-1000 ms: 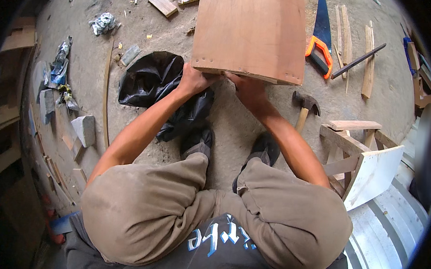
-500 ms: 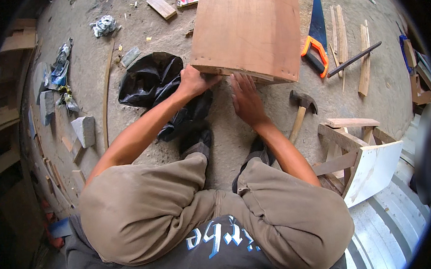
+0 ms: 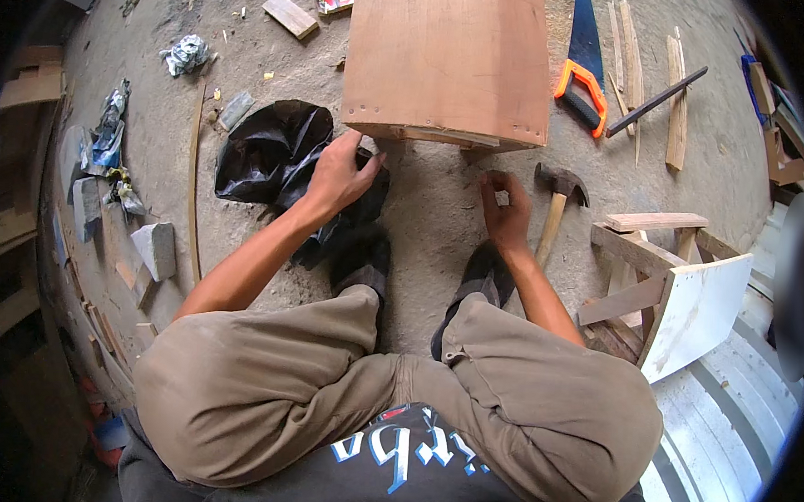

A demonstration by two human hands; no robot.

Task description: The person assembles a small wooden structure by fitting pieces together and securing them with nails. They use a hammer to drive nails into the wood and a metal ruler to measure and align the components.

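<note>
A reddish-brown plywood box (image 3: 448, 58) stands on the floor in front of me, nail heads dotting its near edge. My left hand (image 3: 340, 175) is at its near left corner, thumb apart from the fingers; the fingertips reach the lower edge, though I cannot tell how firmly they touch. Below the near right part of the box, my right hand (image 3: 506, 209) is clear of it, fingers curled to the thumb in a pinch. What the pinch holds, if anything, is too small to make out. Just right of that hand lies a claw hammer (image 3: 554, 213) with a wooden handle.
A crumpled black plastic bag (image 3: 275, 153) lies beside my left forearm. Right of the box are an orange-handled handsaw (image 3: 585, 83), wood strips (image 3: 676, 111) and a dark bar (image 3: 655, 102). A small wooden frame with a white panel (image 3: 697, 312) stands at the right.
My right hand has left the box's near edge, drawn back toward me and curled into a pinch. The left hand has shifted slightly left and its thumb has come away from the edge.
</note>
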